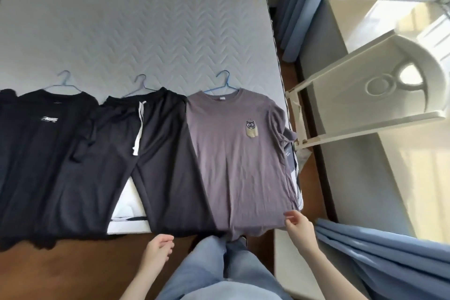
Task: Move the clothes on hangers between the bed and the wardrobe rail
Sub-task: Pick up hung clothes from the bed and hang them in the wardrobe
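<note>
Three hung garments lie on the bed [146, 31]; both hands seemingly empty, fingers loose.

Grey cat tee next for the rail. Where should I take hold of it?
Take the blue hanger at the base of its hook, reaching over from the bed's foot. The hook lies bare on the mattress beyond the grey tee's collar; the right hand is only at the hem.
</note>
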